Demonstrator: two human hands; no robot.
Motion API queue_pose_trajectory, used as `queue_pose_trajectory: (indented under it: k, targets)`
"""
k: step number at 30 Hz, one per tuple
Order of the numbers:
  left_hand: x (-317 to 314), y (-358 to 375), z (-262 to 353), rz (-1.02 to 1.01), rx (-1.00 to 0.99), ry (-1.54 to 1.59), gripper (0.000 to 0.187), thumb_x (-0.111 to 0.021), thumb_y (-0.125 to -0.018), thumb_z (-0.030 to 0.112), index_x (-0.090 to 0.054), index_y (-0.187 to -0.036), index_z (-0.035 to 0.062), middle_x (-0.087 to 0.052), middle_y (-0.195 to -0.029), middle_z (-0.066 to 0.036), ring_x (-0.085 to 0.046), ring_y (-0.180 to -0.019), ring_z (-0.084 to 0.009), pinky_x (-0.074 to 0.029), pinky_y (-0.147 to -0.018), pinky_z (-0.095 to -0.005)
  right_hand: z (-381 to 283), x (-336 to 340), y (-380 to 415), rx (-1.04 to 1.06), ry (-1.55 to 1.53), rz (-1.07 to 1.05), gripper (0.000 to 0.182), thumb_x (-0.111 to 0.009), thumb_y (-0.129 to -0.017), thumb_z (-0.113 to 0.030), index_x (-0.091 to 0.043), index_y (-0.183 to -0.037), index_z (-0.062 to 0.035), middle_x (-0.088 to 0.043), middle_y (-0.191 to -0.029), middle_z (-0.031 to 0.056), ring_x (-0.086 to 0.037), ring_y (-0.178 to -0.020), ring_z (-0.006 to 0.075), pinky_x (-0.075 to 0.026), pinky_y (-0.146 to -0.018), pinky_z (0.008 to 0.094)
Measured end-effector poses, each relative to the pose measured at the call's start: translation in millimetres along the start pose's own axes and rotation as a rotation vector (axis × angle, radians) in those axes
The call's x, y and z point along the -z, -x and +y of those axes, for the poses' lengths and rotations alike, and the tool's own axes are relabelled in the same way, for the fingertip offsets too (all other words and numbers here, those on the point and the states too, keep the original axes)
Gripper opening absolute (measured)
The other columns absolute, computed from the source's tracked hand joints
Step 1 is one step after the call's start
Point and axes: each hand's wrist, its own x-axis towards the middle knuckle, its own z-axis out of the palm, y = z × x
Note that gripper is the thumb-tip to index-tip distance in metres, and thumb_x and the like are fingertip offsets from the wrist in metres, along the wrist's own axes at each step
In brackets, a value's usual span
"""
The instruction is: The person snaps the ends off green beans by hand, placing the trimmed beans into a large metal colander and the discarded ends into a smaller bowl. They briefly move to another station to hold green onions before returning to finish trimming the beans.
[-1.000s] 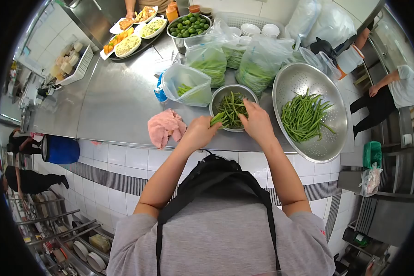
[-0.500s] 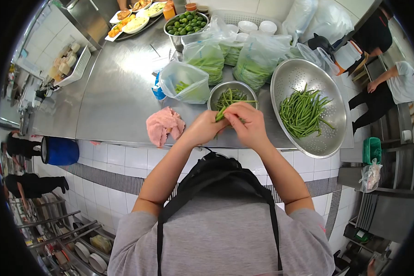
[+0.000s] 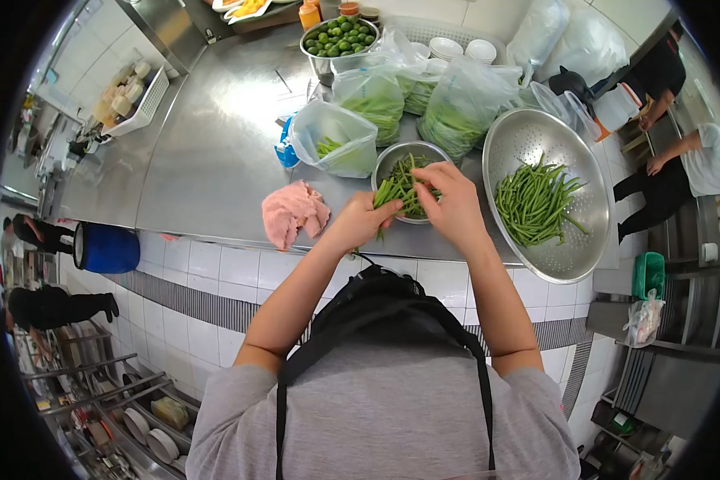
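Note:
My left hand (image 3: pixel 362 222) is closed around a small bunch of green beans (image 3: pixel 387 193), which sticks up past the thumb over the near left edge of a steel bowl (image 3: pixel 438 150). Inside that bowl lie more green pieces, partly covered by my hands. My right hand (image 3: pixel 458 210) hovers at the bowl's right side, fingertips pinched together; what they hold, if anything, is too small to make out. To the right, a large perforated colander (image 3: pixel 588 252) leans tilted with a heap of green beans (image 3: pixel 538 200) in it. An open plastic bag (image 3: pixel 340 156) with a few beans stands left of the bowl.
Behind the bowl stand filled plastic bags (image 3: pixel 460 108) of greens and a pot of limes (image 3: pixel 340 38). A pink cloth (image 3: pixel 290 214) lies near the counter's front edge. White bowls (image 3: pixel 446 48) are at the back. Other people stand at far left and right.
My right hand has moved away from the left and opened a gap between them. The beans in my left hand show more fully. The whole view has shifted slightly.

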Motion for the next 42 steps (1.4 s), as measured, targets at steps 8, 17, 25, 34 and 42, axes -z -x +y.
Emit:
queue_pose_trajectory:
  k: [8, 17, 25, 34, 42]
  targets:
    - [-4, 7, 6, 0.122, -0.083, -0.288, 0.027, -0.052, -0.083, 0.022, -0.051, -0.063, 0.0031, -0.049, -0.055, 0.001, -0.044, -0.05, -0.0088, -0.035, -0.047, -0.0262, -20, -7, 1, 0.064, -0.093, -0.056, 0.014, -0.063, -0.068, -0.006, -0.06, -0.082, -0.0054, -0.054, -0.075, 0.0062, -0.053, -0.071, 0.024, -0.043, -0.061, 0.0329]
    - [2, 2, 3, -0.14, 0.119, 0.618, 0.023, -0.055, -0.083, 0.023, -0.057, -0.09, 0.0012, -0.058, -0.075, -0.003, -0.049, -0.058, -0.0089, -0.038, -0.05, -0.0245, -18, -2, 8, 0.094, 0.028, 0.208, 0.017, -0.061, -0.068, 0.001, -0.061, -0.083, -0.0065, -0.054, -0.075, 0.0062, -0.054, -0.067, 0.0211, -0.044, -0.059, 0.0306]
    - [-8, -7, 4, 0.001, 0.017, 0.89, 0.024, -0.049, -0.087, 0.015, -0.05, -0.107, 0.0012, -0.054, -0.111, -0.015, -0.054, -0.099, -0.0207, -0.043, -0.082, -0.03, 0, 3, 31, -0.238, -0.263, 0.165, 0.011, -0.058, -0.075, -0.001, -0.062, -0.085, -0.0021, -0.055, -0.072, 0.0058, -0.049, -0.055, 0.0098, -0.038, -0.049, 0.0215]
    - [-18, -13, 8, 0.003, -0.102, 1.018, 0.02, -0.05, -0.084, 0.003, -0.049, -0.103, -0.0003, -0.055, -0.108, -0.015, -0.052, -0.102, -0.0242, -0.041, -0.089, -0.0345, -16, 3, 33, -0.258, -0.216, 0.056, 0.011, -0.061, -0.075, -0.007, -0.062, -0.083, -0.0003, -0.055, -0.069, 0.007, -0.051, -0.053, 0.0122, -0.04, -0.048, 0.0256]
    - [-26, -7, 17, 0.03, -0.147, 1.002, 0.018, -0.051, -0.084, 0.006, -0.054, -0.1, -0.0013, -0.057, -0.104, -0.014, -0.054, -0.096, -0.0219, -0.044, -0.084, -0.0334, -6, -5, 29, -0.108, -0.039, 0.066, 0.006, -0.059, -0.075, -0.006, -0.059, -0.075, -0.0004, -0.052, -0.063, 0.0092, -0.052, -0.052, 0.0168, -0.04, -0.048, 0.0283]
